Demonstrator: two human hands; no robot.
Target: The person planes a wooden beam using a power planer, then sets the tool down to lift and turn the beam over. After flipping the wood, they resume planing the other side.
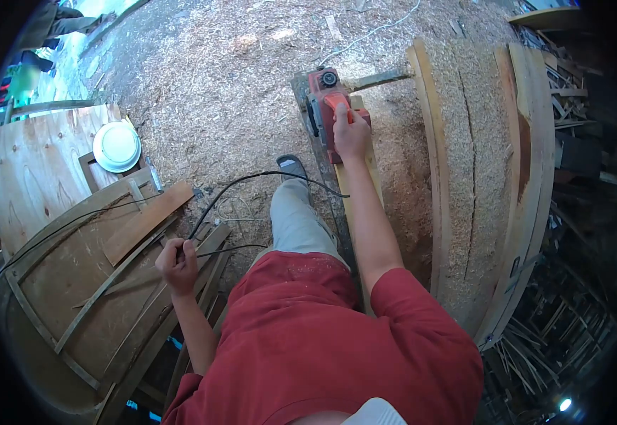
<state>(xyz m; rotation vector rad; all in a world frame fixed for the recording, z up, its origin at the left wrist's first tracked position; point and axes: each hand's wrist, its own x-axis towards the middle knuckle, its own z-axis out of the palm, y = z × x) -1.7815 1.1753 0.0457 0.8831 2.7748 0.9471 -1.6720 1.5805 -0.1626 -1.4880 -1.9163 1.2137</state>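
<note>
My right hand (352, 138) is wrapped round the orange handle of a red electric hand planer (327, 106) with a black knob at its front. The planer rests on a long, narrow light wooden board (353, 219) that runs beside my right forearm. A black power cord (241, 177) loops from near my right forearm across to my left hand (177, 267). The fingers of my left hand are closed round this cord, away from the board. The planer's underside and the near end of the board are hidden.
Thick planks (464, 177) strewn with shavings lie on the right. A wooden frame (60, 304), a plywood sheet (43, 166) and a white bowl-shaped object (116, 146) are on the left. Shavings cover the floor (216, 92), where a pale cord (372, 33) runs. A person (21, 85) is at far left.
</note>
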